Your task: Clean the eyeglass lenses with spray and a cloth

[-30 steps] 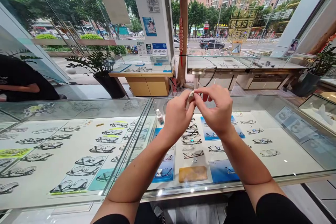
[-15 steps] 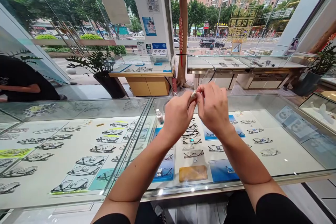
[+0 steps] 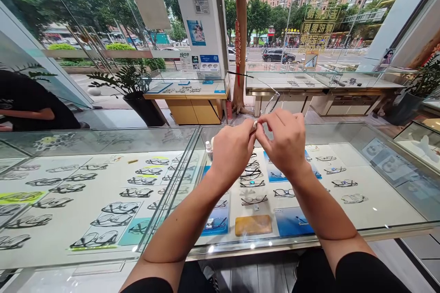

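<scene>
Both my hands are raised together above a glass display counter (image 3: 103, 256). My left hand (image 3: 231, 151) is closed in a pinch on a small pale cloth (image 3: 255, 124) at its fingertips. My right hand (image 3: 284, 144) is closed on a thin-rimmed pair of glasses (image 3: 273, 98), whose lens and dark temple arm stick up behind the fingers. The fingertips of the two hands meet at the frame. Inside the counter lie several pairs of glasses (image 3: 253, 200) in rows on white and blue mats.
A small white bottle (image 3: 208, 148) stands in the case beside my left wrist. A tan case (image 3: 253, 225) lies near the front glass. A person in black (image 3: 24, 100) sits at the far left. Potted plants (image 3: 132, 84) and further counters (image 3: 309, 83) stand behind.
My hands have stayed together and shifted only a little. The glasses have tilted, so the lens and temple arm now rise higher above my right fingers.
</scene>
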`<action>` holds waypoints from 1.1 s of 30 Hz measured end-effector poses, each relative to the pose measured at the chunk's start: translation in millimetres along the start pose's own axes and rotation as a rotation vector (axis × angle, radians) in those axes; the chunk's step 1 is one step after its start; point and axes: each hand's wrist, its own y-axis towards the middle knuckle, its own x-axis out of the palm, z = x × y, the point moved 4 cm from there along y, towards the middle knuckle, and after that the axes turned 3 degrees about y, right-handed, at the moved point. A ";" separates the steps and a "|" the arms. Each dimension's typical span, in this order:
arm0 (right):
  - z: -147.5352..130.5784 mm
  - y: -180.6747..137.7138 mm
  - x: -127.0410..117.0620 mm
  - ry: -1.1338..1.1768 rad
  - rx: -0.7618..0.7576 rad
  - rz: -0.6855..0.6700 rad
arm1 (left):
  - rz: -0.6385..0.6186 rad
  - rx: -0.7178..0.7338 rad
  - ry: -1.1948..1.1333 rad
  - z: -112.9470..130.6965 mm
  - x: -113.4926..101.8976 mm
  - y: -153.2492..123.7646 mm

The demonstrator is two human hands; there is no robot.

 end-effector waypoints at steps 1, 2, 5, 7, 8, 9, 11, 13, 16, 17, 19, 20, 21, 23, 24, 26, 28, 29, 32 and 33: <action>0.7 -0.2 1.0 0.007 0.001 0.010 | -0.001 -0.002 0.004 -0.1 -0.1 0.1; 1.3 -0.6 1.8 0.015 0.003 0.025 | 0.003 -0.003 0.004 -0.3 0.1 0.2; 2.5 -2.5 3.3 0.047 0.034 0.070 | 0.030 0.004 -0.026 -0.8 2.3 -0.2; 2.9 -4.0 3.3 0.055 0.090 0.094 | 0.056 0.012 -0.053 -0.4 4.4 -1.0; 3.0 -4.7 3.0 0.055 0.126 0.105 | 0.070 0.016 -0.065 0.1 5.5 -1.4; 2.8 -5.2 2.4 0.054 0.163 0.118 | 0.081 0.017 -0.075 0.7 6.6 -1.9; 2.0 -5.9 1.1 0.056 0.226 0.138 | 0.096 0.016 -0.092 2.0 8.8 -2.8; 1.1 -5.8 -0.4 0.071 0.263 0.142 | 0.098 0.006 -0.118 2.3 10.4 -3.2; 3.4 -4.2 -1.9 0.150 0.293 0.108 | 0.093 -0.051 -0.239 -1.5 9.7 -2.1; 5.9 -3.6 -2.2 0.198 0.310 0.098 | 0.096 -0.079 -0.317 -4.1 8.5 -1.3; 13.5 -2.7 -2.2 0.325 0.370 0.089 | 0.113 -0.141 -0.524 -10.4 5.5 1.2; 17.9 -2.3 -1.1 0.407 0.410 0.082 | 0.117 -0.169 -0.650 -13.5 4.4 2.8; 22.0 -1.9 1.0 0.501 0.452 0.067 | 0.110 -0.194 -0.785 -16.2 4.0 4.6; 27.5 -0.9 8.0 0.724 0.527 0.011 | 0.051 -0.231 -1.049 -19.4 6.0 8.2; 28.6 -0.2 12.1 0.837 0.558 -0.018 | 0.004 -0.245 -1.161 -19.9 7.8 9.7; 28.9 1.1 19.1 1.035 0.611 -0.046 | -0.103 -0.271 -1.321 -19.5 12.2 11.4; 28.0 1.9 23.8 1.184 0.656 -0.037 | -0.204 -0.290 -1.407 -18.2 16.5 11.4; 27.2 2.1 25.5 1.245 0.673 -0.029 | -0.246 -0.294 -1.434 -17.3 18.3 11.0; 23.8 1.5 29.7 1.371 0.707 -0.049 | -0.305 -0.280 -1.470 -14.1 22.2 9.2; 22.6 0.8 30.9 1.390 0.720 -0.062 | -0.295 -0.275 -1.474 -13.0 23.1 8.9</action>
